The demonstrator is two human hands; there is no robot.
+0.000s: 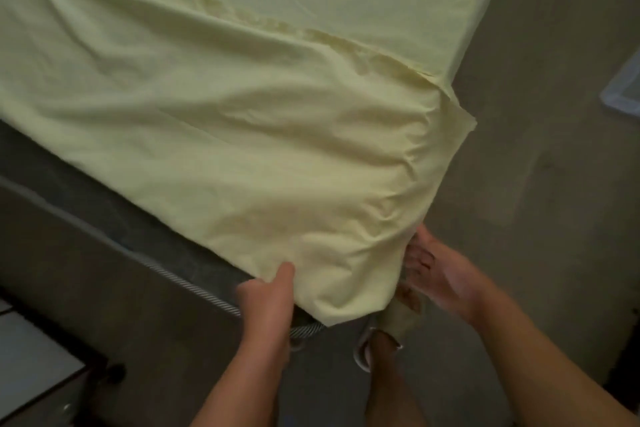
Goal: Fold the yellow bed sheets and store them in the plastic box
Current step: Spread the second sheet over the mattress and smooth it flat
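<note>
You stand at the bed's near corner, bare legs and a sandalled foot (363,354) on the grey concrete floor (540,184). A dark mattress (114,218) with striped piping sits under the cloth; a white-topped cabinet (31,364) is at lower left. Your left hand (268,295) pinches the yellow sheet (242,114) at its near hem, thumb on top, fingers curled under the cloth. Your right hand (440,270) is just beside the sheet's hanging corner, palm up, fingers (417,253) loosely spread, tips touching the cloth edge; whether it holds anything, cannot tell. The sheet covers the bed, wrinkled, one layer folded over another, long axis running away from you toward upper left. A pale plastic box (623,87) shows at the right edge, well apart.
</note>
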